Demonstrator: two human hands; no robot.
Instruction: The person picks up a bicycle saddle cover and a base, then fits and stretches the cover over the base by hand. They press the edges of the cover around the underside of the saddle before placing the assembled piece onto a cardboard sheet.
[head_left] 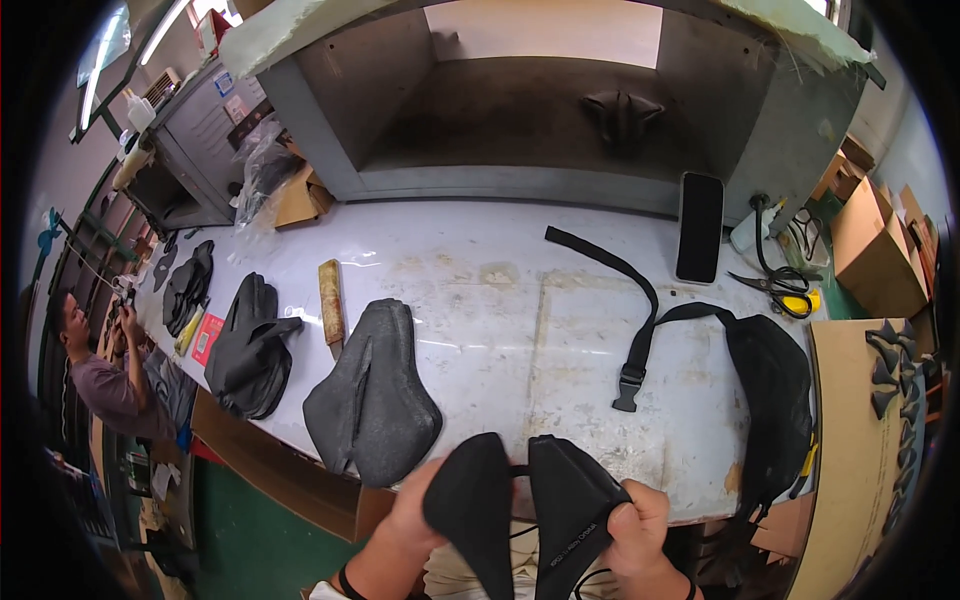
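Note:
Near the table's front edge I hold a black split bicycle saddle, its two halves joined by a short bridge with a gap between them. My left hand is closed on its left side, the fingers partly hidden behind it. My right hand grips the right side, thumb on top. Just beyond my left hand lies a dark grey saddle-shaped pad with a long central groove. A tool with a worn wooden handle rests against its far edge. Further left sit black saddle-shaped pieces in a pile.
A grey metal box, open at the front, stands at the back with a dark, wing-shaped piece inside. To the right are a black waist bag, a phone and scissors. Another person works at far left.

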